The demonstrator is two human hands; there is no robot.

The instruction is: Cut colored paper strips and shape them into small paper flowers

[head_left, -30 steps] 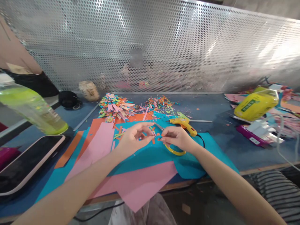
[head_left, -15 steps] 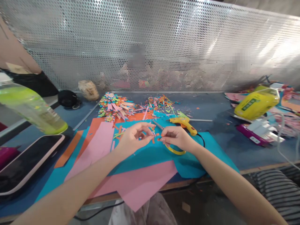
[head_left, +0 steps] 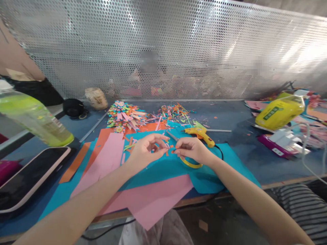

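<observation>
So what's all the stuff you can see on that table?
paper bit: one, small, orange and pink, pinched between both hands
scissors: one, yellow handle, under right hand
glue gun: one, yellow, behind the hands
paper sheets: several, pink, teal, orange, across table front
paper scraps: heap, many colours, table middle
bottle: one, green, far left
phone: one, black screen, left
yellow pack: one, far right
mesh screen: one, silver, at the back
left hand: one, pinching
right hand: one, pinching

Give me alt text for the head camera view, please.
Two bare hands, left hand and right hand, pinch small orange paper pieces over teal paper. Yellow glue gun, pink sheets and paper scraps lie around.
</observation>
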